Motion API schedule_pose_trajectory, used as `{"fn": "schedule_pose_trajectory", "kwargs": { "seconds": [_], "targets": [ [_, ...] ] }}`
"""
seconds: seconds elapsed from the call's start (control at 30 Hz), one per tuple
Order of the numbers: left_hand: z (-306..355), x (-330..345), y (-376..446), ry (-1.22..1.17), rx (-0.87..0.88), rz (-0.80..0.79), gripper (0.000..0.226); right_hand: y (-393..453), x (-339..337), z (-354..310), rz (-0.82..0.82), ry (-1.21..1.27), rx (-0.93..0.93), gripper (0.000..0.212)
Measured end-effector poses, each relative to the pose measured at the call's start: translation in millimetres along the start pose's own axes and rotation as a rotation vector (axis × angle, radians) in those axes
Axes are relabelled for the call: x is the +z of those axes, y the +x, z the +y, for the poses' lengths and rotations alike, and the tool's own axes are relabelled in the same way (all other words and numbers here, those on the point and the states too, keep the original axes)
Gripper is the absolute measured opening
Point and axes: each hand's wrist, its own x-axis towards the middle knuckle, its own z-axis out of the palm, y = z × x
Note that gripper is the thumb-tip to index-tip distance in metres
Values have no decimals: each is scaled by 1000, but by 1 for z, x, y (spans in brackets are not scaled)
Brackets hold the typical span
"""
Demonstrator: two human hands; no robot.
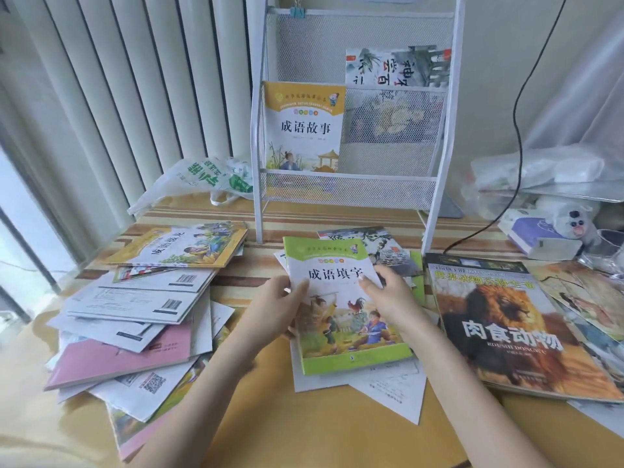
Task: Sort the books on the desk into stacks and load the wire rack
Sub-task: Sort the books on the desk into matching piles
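Both hands, left [282, 304] and right [388, 295], grip the green-bordered book [341, 305] flat, fingers curled, title end toward the wire rack [347, 179].

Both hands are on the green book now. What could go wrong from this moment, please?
1. The left pile is fanned out and uneven, with books overhanging the desk edge; a nudge could send some sliding off.
2. The green book, held by the left hand and right hand, lies on loose sheets that might drag along.
3. The wire rack already holds the orange book; careless loading might knock it over.
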Motion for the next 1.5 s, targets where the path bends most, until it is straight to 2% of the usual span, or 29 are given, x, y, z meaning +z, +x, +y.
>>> {"fn": "schedule_pose_trajectory", "kwargs": {
  "seconds": [0.07,0.17,0.27,0.37,0.43,0.5,0.57,0.7,0.83,1.0,1.17,1.23,1.3,1.37,1.43,1.5],
  "targets": [
    [-8,-9,-6,194,113,134,31,-1,2,3,27,-2,-7,9],
    [-21,-29,-10,313,186,269,15,-4,4,4,63,-19,-27,5],
    [-32,-43,-9,478,280,402,9,-2,7,8,92,-85,-34,12],
    [-40,-59,7,583,268,489,15,1,11,6,91,-110,-31,24],
    [-41,-68,29,690,207,461,31,1,15,5,80,-95,-44,17],
    [-42,-73,54,862,79,357,53,1,18,6,69,-102,-64,11],
    [-47,-73,75,960,-54,260,64,1,19,7,63,-101,-73,10],
    [-49,-71,93,1105,-147,231,50,1,18,10,54,-75,-66,11],
    [-42,-66,90,1253,-118,217,53,1,17,10,55,-93,-87,8],
    [-32,-67,87,1292,-13,269,25,0,17,11,51,-70,-82,10],
    [-23,-72,81,1308,25,304,22,1,17,14,67,-61,-74,15],
    [-20,-71,68,1258,82,369,17,0,18,14,67,-46,-70,17],
    [-27,-66,58,1235,124,410,28,0,18,14,67,-38,-74,17],
    [-36,-63,46,1188,257,471,36,0,18,14,64,-9,-71,16],
    [-39,-65,33,1098,332,545,33,-1,18,15,64,10,-69,15],
    [-37,-70,25,1022,327,624,24,-1,18,16,66,6,-71,14]
  ]
}}
